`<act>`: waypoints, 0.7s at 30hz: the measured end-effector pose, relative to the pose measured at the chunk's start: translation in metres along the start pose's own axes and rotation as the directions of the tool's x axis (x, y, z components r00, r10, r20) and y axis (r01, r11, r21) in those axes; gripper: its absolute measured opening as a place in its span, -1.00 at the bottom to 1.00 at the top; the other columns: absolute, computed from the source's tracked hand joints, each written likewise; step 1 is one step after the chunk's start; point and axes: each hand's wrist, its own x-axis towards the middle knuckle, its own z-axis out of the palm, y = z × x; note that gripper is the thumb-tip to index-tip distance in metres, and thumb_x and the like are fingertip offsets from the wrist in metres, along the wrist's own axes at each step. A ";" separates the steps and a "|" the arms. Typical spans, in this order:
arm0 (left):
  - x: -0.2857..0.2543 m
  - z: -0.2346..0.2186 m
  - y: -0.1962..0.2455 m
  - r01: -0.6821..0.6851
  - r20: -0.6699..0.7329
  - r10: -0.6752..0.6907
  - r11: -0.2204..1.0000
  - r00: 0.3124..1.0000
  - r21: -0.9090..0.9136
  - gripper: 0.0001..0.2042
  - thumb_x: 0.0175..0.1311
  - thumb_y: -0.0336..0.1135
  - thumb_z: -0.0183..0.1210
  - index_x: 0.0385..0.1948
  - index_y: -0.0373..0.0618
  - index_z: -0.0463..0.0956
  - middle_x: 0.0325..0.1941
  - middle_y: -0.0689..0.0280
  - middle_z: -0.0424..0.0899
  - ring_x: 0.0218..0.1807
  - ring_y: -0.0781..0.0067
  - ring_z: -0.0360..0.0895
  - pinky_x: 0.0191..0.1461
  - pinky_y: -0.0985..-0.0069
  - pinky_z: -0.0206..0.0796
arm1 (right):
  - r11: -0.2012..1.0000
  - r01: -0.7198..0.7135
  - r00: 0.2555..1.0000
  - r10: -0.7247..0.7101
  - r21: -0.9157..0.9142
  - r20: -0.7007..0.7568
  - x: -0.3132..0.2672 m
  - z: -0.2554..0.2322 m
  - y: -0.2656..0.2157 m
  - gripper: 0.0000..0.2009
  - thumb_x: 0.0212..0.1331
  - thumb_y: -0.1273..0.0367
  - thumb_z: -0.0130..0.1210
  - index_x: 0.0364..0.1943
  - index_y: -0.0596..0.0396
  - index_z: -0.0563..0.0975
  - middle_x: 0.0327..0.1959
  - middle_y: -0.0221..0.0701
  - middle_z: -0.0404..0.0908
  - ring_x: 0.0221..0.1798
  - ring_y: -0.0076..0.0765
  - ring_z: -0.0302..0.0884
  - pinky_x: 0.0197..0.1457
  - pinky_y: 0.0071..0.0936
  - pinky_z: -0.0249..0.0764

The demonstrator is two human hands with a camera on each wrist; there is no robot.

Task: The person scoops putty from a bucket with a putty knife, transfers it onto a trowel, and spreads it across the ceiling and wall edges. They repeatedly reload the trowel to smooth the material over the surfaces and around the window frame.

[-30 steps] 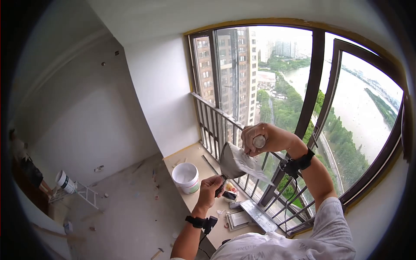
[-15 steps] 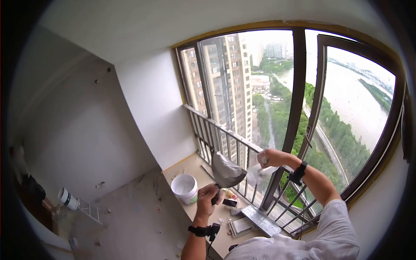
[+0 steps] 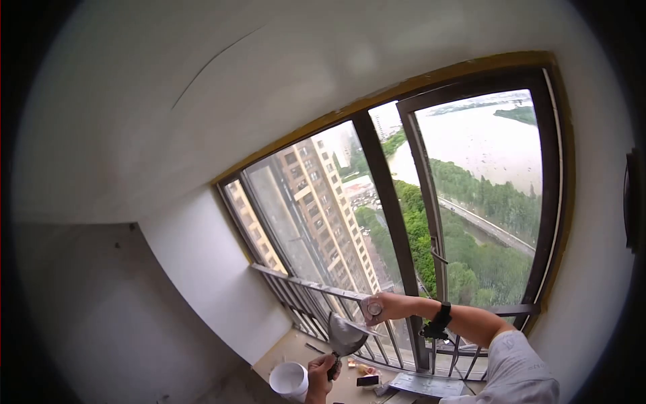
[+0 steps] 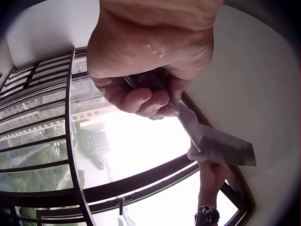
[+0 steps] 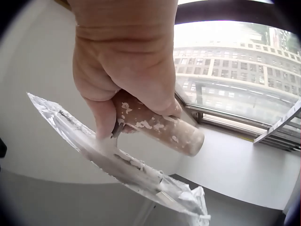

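My left hand grips the black handle of a wide putty knife, its broad blade raised above the sill and bearing white paste in the head view. Fingers curl round that handle in the left wrist view, where the blade points away from the palm. With my right hand I hold a plastering trowel by its round, paste-spotted handle. White paste coats the trowel's long plate and clumps at one end. In the head view the trowel's edge lies right by the putty knife's blade.
A white bucket stands on the sill, left of my left hand. A dark phone-like object and a flat metal plate lie nearby. Railing bars and a large window are ahead, below a pale ceiling.
The head view has tilted upward, so more ceiling shows and both hands sit lower. Trowel and putty knife overlapped earlier, drew apart, and are now close together again.
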 end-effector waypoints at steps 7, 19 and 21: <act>0.043 0.022 0.081 -0.231 -0.008 0.240 0.923 0.971 -0.307 -0.76 0.22 -0.15 0.26 -0.45 -0.01 0.40 -0.61 0.21 0.47 -0.70 0.42 0.32 -0.65 0.50 0.13 | 0.977 0.028 0.996 -0.045 -0.210 -0.074 -0.028 -0.037 0.034 -0.83 0.06 0.42 0.31 -0.35 0.16 0.53 -0.48 -0.42 0.50 -0.38 -0.48 0.45 -0.24 -0.48 0.40; 0.040 0.030 0.129 -0.273 -0.069 0.268 0.958 0.961 -0.086 -0.71 0.26 -0.05 0.19 -0.35 -0.08 0.43 -0.61 0.39 0.41 -0.68 0.58 0.26 -0.62 0.63 0.06 | 0.400 0.906 -0.029 -0.261 -0.136 -0.965 0.028 -0.305 -0.168 -0.88 0.14 0.54 0.23 -0.39 0.07 0.49 -0.44 -0.40 0.56 -0.35 -0.48 0.54 -0.22 -0.56 0.49; 0.015 0.028 0.135 -0.299 -0.110 0.295 0.954 0.949 -0.013 -0.75 0.29 -0.11 0.18 -0.46 -0.03 0.42 -0.61 0.43 0.41 -0.67 0.63 0.25 -0.63 0.69 0.06 | 0.392 0.903 -0.090 -0.226 -0.175 -0.970 0.030 -0.329 -0.180 -0.87 0.14 0.51 0.25 -0.37 0.07 0.49 -0.43 -0.39 0.57 -0.36 -0.47 0.54 -0.24 -0.54 0.49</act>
